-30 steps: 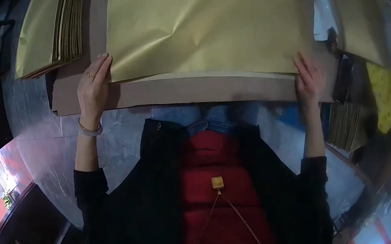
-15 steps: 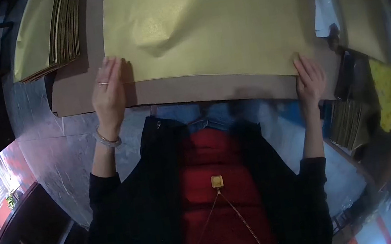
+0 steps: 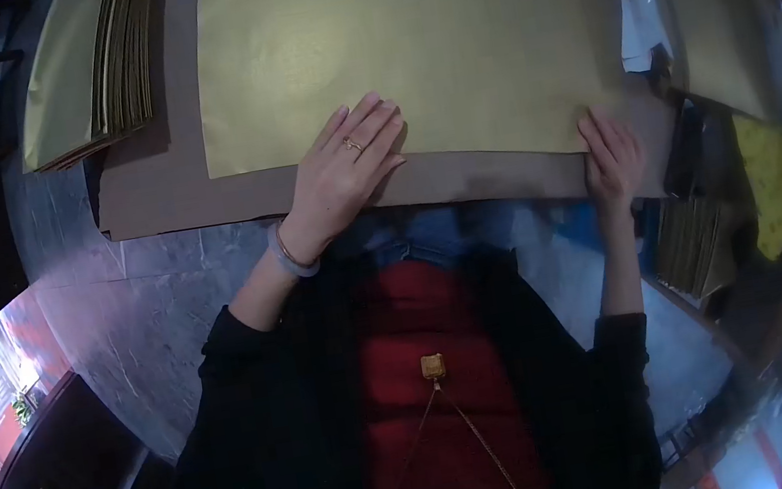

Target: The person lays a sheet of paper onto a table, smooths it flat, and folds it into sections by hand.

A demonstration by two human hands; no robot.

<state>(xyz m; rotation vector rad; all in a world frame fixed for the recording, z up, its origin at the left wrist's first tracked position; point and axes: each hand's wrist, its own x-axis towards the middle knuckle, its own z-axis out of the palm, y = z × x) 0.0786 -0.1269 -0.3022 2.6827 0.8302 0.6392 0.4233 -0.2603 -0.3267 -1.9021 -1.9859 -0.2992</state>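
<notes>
A large gold-yellow sheet of paper (image 3: 424, 57) lies on a brown board (image 3: 203, 202) in front of me. My left hand (image 3: 344, 165) rests flat on the sheet by its near edge, fingers stretched out and a ring on one of them. At the sheet's near right corner is my right hand (image 3: 612, 156), its fingers extended over the corner; its thumb is hard to make out. The sheet's surface looks smooth, with its near edge a little inside the board's edge.
A stack of folded yellow-brown paper (image 3: 122, 67) stands at the far left on the board. To the right lie a clear plastic wrap (image 3: 642, 15), another brown sheet (image 3: 707, 25) and a yellow cloth-like piece (image 3: 772, 187). Lower right is a bundle of brown pieces (image 3: 692, 245).
My left hand has slid right from the sheet's left corner to the middle of its near edge. The crease in the sheet has flattened. My right hand stays at the right corner.
</notes>
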